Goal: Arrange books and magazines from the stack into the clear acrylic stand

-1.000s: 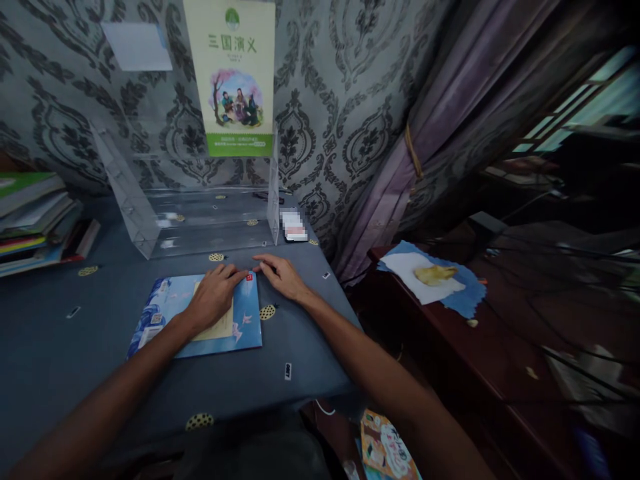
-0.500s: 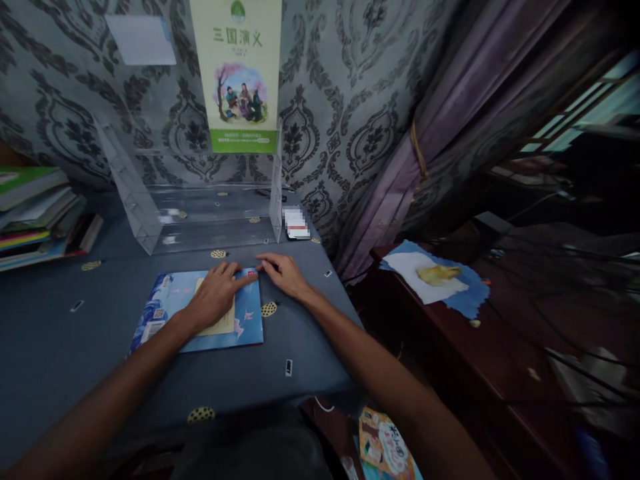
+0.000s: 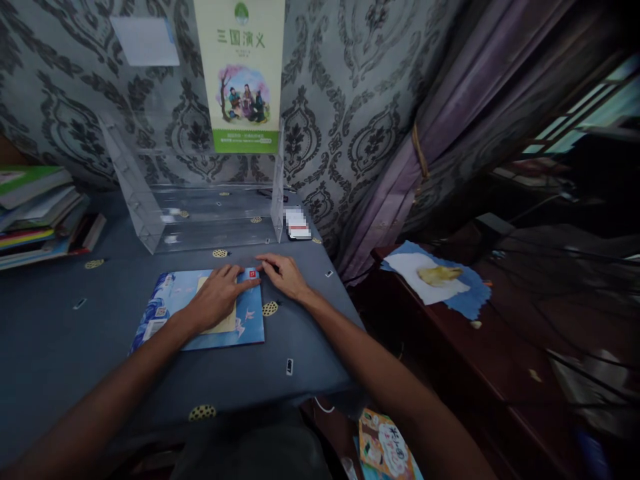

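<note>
A blue book (image 3: 250, 313) with a pale yellow panel lies flat on the grey tablecloth (image 3: 100, 300). My left hand (image 3: 215, 299) rests palm down across the book, its fingers spread near the top edge and the thumb pointing right. Just past the book's upper right corner is my right hand (image 3: 284, 275), its index finger stretched toward the corner and the other fingers loosely curled; it holds nothing. Behind the book stands a clear acrylic rack (image 3: 143, 220) with a green and cream book (image 3: 245, 100) upright above it.
Stacked books (image 3: 35, 213) are at the left. A phone (image 3: 299, 223) lies beside the rack. To the right, a dark red table (image 3: 450, 347) bears a blue cloth (image 3: 467, 300). An orange book (image 3: 385, 443) is below the table edge.
The view has shifted very slightly. Both hands keep nearly the same places, and the book has not visibly moved.
</note>
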Demonstrator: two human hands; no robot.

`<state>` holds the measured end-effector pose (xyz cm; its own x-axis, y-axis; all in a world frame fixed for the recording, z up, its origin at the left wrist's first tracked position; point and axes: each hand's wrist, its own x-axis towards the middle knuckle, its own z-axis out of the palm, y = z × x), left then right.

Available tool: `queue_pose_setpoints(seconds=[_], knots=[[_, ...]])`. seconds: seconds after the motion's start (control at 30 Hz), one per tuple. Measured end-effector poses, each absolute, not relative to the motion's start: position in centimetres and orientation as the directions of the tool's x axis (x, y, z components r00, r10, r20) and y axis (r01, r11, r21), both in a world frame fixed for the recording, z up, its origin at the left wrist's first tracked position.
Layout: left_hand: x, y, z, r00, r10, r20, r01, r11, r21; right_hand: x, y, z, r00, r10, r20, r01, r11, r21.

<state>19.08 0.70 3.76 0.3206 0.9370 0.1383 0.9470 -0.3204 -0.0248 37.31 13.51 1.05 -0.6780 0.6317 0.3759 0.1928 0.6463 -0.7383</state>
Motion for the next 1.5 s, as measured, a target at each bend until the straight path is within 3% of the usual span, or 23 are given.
queue_pose_setpoints(seconds=[0.2, 0.5, 0.83, 1.13, 1.3, 1.5], knots=[[18.6, 0.7, 2.9, 0.325, 0.92, 0.218, 0.941, -0.338, 0.028, 37.3, 13.2, 1.0, -0.69, 0.613, 0.385, 0.212, 0.68, -0.702], [18.4, 0.5, 3.2, 0.349, 0.917, 0.193, 0.927, -0.368, 0.07, 37.0, 12.8, 0.9, -0.732, 0.54, 0.415, 0.214, 0.761, -0.613], [16.5, -6.1, 3.2, 0.383, 0.922, 0.052, 0.922, -0.385, 0.034, 37.1, 12.5, 1.1, -0.777, 0.458, 0.431, 0.187, 0.822, -0.537], [16.6, -8.3, 1.5, 0.364, 0.919, 0.148, 0.931, -0.353, -0.096, 36.8, 11.1, 1.6, -0.78, 0.456, 0.429, 0.211, 0.836, -0.506], [16.3, -9.2, 1.0, 0.441, 0.848, 0.295, 0.897, -0.41, -0.163, 37.5, 10.2, 1.8, -0.769, 0.458, 0.446, 0.197, 0.833, -0.516], [15.8, -9.9, 3.6, 0.38, 0.826, 0.417, 0.913, -0.406, -0.028, 38.1, 9.8, 2.2, -0.769, 0.494, 0.405, 0.173, 0.772, -0.611]])
